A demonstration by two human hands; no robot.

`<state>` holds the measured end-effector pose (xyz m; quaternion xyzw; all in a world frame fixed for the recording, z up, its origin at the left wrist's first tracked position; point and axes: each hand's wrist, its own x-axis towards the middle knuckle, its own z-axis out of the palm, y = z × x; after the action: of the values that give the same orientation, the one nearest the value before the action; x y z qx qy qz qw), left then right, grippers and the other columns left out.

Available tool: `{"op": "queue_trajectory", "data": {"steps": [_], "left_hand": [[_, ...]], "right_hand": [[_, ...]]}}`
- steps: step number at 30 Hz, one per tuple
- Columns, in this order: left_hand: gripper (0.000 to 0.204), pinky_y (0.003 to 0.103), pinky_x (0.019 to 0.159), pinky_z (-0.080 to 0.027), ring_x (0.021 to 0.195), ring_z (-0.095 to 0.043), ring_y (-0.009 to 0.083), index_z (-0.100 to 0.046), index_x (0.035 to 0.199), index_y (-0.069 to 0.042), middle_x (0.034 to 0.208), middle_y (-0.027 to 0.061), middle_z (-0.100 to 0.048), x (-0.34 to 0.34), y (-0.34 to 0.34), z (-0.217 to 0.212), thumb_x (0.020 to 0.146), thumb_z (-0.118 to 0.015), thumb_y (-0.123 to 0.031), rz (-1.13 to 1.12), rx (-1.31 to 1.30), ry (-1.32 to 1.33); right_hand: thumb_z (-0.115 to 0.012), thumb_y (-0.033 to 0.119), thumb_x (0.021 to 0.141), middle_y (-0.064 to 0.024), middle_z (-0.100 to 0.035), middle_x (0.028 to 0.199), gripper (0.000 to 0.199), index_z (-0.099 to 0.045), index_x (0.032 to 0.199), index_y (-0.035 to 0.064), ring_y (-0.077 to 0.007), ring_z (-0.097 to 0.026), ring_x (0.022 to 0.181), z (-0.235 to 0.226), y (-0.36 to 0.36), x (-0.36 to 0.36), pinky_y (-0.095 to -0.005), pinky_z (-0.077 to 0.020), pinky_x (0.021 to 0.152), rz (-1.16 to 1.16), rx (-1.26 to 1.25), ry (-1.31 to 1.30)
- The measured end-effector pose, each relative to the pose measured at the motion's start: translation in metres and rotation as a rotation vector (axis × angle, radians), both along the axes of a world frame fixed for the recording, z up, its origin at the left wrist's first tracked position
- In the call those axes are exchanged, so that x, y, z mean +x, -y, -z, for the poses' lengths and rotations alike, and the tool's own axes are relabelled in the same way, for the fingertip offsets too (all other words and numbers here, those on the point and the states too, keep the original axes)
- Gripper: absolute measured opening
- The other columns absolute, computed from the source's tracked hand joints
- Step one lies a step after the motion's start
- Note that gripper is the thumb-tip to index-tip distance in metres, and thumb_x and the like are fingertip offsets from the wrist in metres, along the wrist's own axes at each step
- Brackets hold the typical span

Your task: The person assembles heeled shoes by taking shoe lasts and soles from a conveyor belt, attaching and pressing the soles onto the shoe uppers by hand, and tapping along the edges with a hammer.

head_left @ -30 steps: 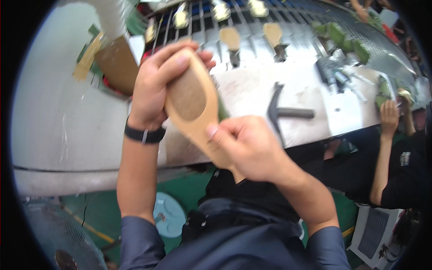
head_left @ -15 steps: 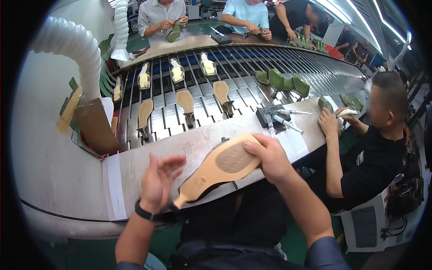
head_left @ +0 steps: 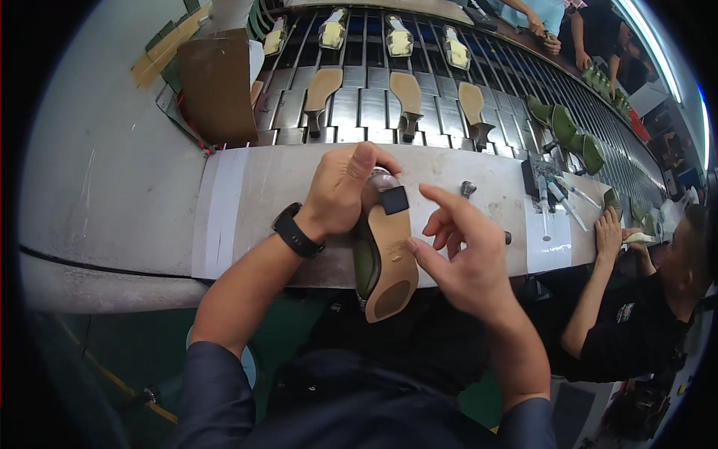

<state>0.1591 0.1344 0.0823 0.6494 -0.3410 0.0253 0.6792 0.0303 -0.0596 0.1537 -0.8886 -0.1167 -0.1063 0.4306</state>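
A green shoe with a tan sole is held sole up, its toe pointing toward me and its dark block heel away from me. My left hand closes around the heel end, thumb raised along it. My right hand hovers at the right side of the sole, fingers apart and curved. Its thumb tip is at the sole's edge; whether it touches cannot be made out. Beyond my right hand, a small metal knob stands on the pale worktop.
Across the worktop runs a slatted metal conveyor bearing tan-soled shoe pieces and several clear, yellow-filled forms. Syringes lie by a black box on the right. Green shoes rest nearby. A co-worker's hand works at far right.
My right hand has let go of the shoe's forefoot, and my left hand has gripped the heel end. The shoe has swung round, toe now toward me. The view has shifted.
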Motion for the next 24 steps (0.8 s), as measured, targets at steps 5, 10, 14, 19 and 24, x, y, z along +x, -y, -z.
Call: {"op": "queue_trajectory", "data": {"steps": [5, 10, 14, 19, 24], "left_hand": [[0.089, 0.033, 0.091, -0.052, 0.094, -0.067, 0.0195, -0.073, 0.103, 0.005, 0.100, 0.0127, -0.073, -0.004, -0.001, 0.006, 0.110, -0.023, -0.068, 0.048, -0.141, -0.131], [0.102, 0.036, 0.093, -0.053, 0.099, -0.067, 0.0213, -0.072, 0.103, 0.005, 0.105, 0.0140, -0.071, -0.006, -0.007, 0.008, 0.105, -0.010, -0.076, 0.052, -0.118, -0.280], [0.101, 0.035, 0.090, -0.052, 0.094, -0.066, 0.0216, -0.073, 0.103, 0.004, 0.102, 0.0135, -0.071, -0.001, -0.010, 0.005, 0.106, -0.009, -0.074, 0.097, -0.004, -0.095], [0.099, 0.035, 0.088, -0.051, 0.094, -0.065, 0.0223, -0.074, 0.102, 0.002, 0.099, 0.0131, -0.071, 0.003, -0.013, 0.004, 0.107, -0.008, -0.072, 0.119, 0.035, -0.004], [0.099, 0.035, 0.090, -0.050, 0.095, -0.064, 0.0222, -0.075, 0.101, 0.002, 0.098, 0.0129, -0.071, 0.000, -0.014, 0.002, 0.106, -0.009, -0.073, 0.103, 0.032, 0.008]], "right_hand": [[-0.082, 0.002, 0.075, -0.0093, -0.062, 0.080, 0.041, -0.071, 0.115, 0.0062, -0.0257, -0.063, 0.067, -0.020, -0.017, 0.053, -0.0350, -0.0523, 0.062, -0.247, -0.165, 0.086], [-0.081, -0.002, 0.069, -0.0104, -0.065, 0.081, 0.037, -0.073, 0.105, 0.0041, -0.0260, -0.064, 0.065, -0.013, -0.018, 0.039, -0.0350, -0.0515, 0.057, -0.259, -0.317, 0.332], [-0.080, 0.001, 0.065, -0.0058, -0.063, 0.081, 0.042, -0.074, 0.106, -0.0057, -0.0187, -0.057, 0.061, 0.010, -0.020, 0.048, -0.0315, -0.0473, 0.051, -0.266, -0.286, 0.684], [-0.075, 0.003, 0.065, -0.0056, -0.063, 0.081, 0.042, -0.074, 0.106, -0.0050, -0.0183, -0.056, 0.061, 0.021, -0.024, 0.052, -0.0305, -0.0470, 0.052, -0.293, -0.303, 0.710], [-0.073, 0.003, 0.065, -0.0058, -0.063, 0.081, 0.042, -0.074, 0.106, -0.0052, -0.0186, -0.056, 0.061, 0.022, -0.024, 0.053, -0.0306, -0.0471, 0.052, -0.300, -0.286, 0.689]]}}
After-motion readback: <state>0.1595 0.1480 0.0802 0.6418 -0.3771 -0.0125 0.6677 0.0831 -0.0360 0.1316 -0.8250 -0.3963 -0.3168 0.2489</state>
